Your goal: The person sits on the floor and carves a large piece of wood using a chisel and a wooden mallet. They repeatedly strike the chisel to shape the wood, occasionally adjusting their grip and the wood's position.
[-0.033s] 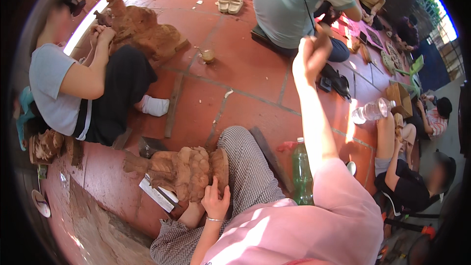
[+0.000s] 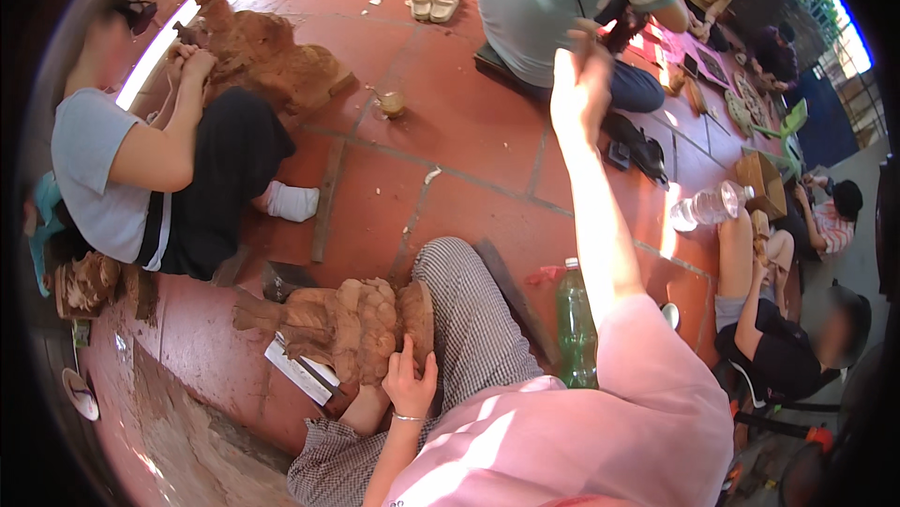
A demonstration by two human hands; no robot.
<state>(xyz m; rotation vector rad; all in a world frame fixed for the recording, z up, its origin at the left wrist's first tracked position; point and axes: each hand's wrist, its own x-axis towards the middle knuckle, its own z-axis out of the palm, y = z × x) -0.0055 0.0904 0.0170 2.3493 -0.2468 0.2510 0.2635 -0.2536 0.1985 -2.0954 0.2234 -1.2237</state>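
Observation:
A brown wood carving (image 2: pixel 352 324) with rounded, lumpy relief lies on its side by my crossed legs. My left hand (image 2: pixel 411 383), a bracelet at its wrist, rests on the carving near its flat round base, with the fingers stretched apart. My right hand (image 2: pixel 581 99) is raised far out at arm's length, close to the back of a person in a light green shirt (image 2: pixel 539 15). Its fingers are smeared by motion, so whether anything is in them does not show. Under the carving lies a white flat piece (image 2: pixel 298 371).
A green bottle (image 2: pixel 576 329) stands by my right side, and a clear bottle (image 2: pixel 705 208) is farther right. A small cup (image 2: pixel 390 104) stands on the tiles. At left, a person (image 2: pixel 103 169) sits by a larger wood carving (image 2: pixel 267 61). Sandals (image 2: pixel 433 4) lie at the back.
My right hand has shifted slightly left and its fingers have moved. The whole view has slid a little; my left hand stays on the carving.

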